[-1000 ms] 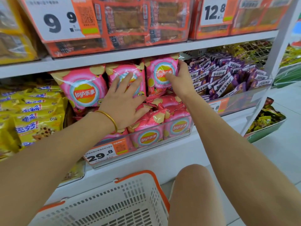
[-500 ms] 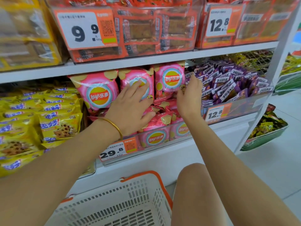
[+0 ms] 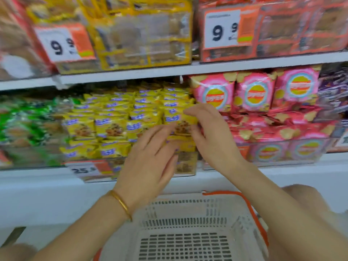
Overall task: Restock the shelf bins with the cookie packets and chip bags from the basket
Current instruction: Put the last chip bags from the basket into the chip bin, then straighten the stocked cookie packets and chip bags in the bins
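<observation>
Yellow cookie packets (image 3: 113,127) are stacked in rows in a clear-fronted shelf bin (image 3: 90,176) on the middle shelf, and both hands are held at the right end of that stack. One cookie packet (image 3: 181,127), printed with a cookie picture, is flanked by the two hands at the front of the right-hand column. The left hand (image 3: 148,166) is laid against the packets just below and to the left of it, its fingers nearly straight and slightly spread, with nothing closed inside them. A gold bangle (image 3: 121,204) is worn on that wrist. The right hand (image 3: 214,140) is set at the packet's right edge: its forefinger is stretched across the top corner and the other fingers are curled round the side, though the outline is softened by motion blur. Pink chip bags (image 3: 254,95) are stood upright and piled in the bin just to the right. Green packets (image 3: 28,125) are seen at far left and purple ones (image 3: 333,87) at far right. A white basket (image 3: 188,213) with an orange handle is placed directly below the hands.
</observation>
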The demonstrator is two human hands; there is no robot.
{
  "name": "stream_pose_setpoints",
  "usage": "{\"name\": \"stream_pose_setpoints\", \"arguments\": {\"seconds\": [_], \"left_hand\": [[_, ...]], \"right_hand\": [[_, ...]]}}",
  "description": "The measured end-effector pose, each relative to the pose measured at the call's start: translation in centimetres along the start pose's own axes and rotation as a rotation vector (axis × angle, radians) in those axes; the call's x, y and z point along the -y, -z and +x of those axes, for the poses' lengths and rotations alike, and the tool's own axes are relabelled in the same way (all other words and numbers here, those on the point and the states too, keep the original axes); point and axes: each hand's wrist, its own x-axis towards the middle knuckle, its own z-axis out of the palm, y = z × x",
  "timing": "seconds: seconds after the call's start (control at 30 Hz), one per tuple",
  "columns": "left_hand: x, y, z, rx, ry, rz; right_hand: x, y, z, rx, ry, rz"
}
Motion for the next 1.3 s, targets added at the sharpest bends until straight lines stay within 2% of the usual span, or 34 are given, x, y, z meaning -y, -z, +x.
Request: {"name": "stream_pose_setpoints", "arguments": {"seconds": [0.2, 0.3, 0.37, 0.47, 0.6, 0.83, 0.93, 1.0, 1.13, 1.2, 1.3], "left_hand": [[7.5, 0.9, -1.5, -0.092, 0.244, 0.115], [10.6, 0.7, -0.2, 0.010, 0.351, 0.204], [11.8, 0.3, 0.7, 0.105, 0.396, 0.236], [12.9, -0.8, 1.2, 0.178, 0.448, 0.215], [13.2, -1.9, 1.5, 0.148, 0.463, 0.230], [13.3, -1.0, 1.8, 0.132, 0.494, 0.105], [14.0, -0.3, 2.2, 0.050, 0.505, 0.083], [14.9, -0.4, 2.5, 0.073, 0.534, 0.116], [16.3, -0.9, 3.2, 0.198, 0.608, 0.138], [16.4, -1.1, 3.5, 0.209, 0.578, 0.145], [16.8, -0.6, 3.9, 0.172, 0.582, 0.016]], "right_hand": [[3.3, -5.0, 3.7, 0.179, 0.106, -0.243], [4.1, -6.4, 5.5, 0.288, 0.141, -0.480], [3.7, -7.4, 6.2, 0.370, 0.107, -0.554], [2.6, -8.5, 6.5, 0.366, 0.087, -0.552], [2.1, -9.4, 6.6, 0.283, 0.110, -0.567], [2.4, -8.7, 6.8, 0.363, 0.049, -0.527], [2.7, -8.4, 6.9, 0.296, 0.043, -0.494], [2.8, -8.4, 7.2, 0.289, 0.029, -0.478], [3.4, -8.4, 9.2, 0.361, 0.019, -0.475], [4.1, -9.1, 10.7, 0.398, 0.020, -0.467], [5.4, -11.2, 13.1, 0.502, 0.028, -0.496]]}}
